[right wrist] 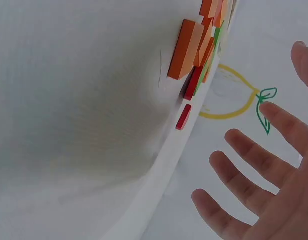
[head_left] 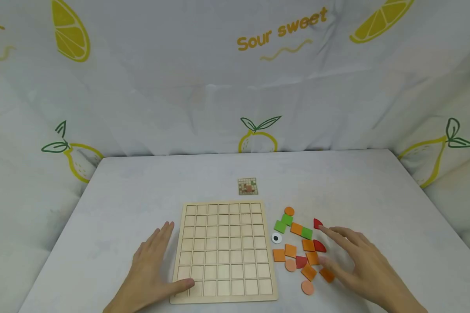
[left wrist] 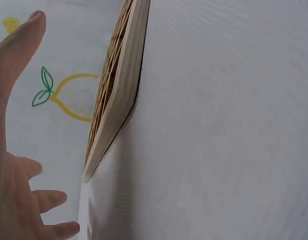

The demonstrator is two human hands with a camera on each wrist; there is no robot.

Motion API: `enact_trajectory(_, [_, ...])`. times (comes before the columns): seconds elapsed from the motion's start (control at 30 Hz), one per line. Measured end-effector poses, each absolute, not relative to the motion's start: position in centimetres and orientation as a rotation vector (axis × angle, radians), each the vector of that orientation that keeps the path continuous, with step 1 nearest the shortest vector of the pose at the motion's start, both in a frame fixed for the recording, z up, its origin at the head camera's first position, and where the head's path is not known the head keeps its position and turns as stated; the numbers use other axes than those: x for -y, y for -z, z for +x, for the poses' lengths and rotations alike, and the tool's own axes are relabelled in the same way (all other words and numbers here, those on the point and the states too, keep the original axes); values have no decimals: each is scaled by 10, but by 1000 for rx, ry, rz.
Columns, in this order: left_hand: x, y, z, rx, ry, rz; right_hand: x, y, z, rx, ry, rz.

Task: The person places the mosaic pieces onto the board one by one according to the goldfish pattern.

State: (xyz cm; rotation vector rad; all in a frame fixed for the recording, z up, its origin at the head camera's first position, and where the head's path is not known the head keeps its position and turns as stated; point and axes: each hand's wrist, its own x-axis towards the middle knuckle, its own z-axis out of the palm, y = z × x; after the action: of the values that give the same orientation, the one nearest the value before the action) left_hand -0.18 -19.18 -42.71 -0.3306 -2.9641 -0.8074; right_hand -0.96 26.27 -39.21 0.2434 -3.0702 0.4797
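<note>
A pale wooden grid board (head_left: 224, 301) with bare square cells lies on the table. Close to its left side is my left hand (head_left: 150, 265), fingers extended and thumb over the board's lower left corner in the head view. To the right of the board lie flat coloured pieces: orange squares (head_left: 290, 251), green squares (head_left: 280, 226), red quarter-circles (head_left: 319, 246), round orange and peach discs (head_left: 307, 287), and a white eye disc (head_left: 276, 238). My right hand (head_left: 356, 261) hovers at the right edge of these pieces, its fingers spread and holding nothing.
Behind the board lies a small pattern card (head_left: 248, 186) with a gridded picture. The white table (head_left: 141, 182) backs onto a hanging white cloth (head_left: 180, 117) printed with lemons and lettering.
</note>
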Motion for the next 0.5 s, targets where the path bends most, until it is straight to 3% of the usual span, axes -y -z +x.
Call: enact_trajectory(0.5, [189, 451, 2, 2911, 760, -452, -223, 399, -1, 3123, -578, 368])
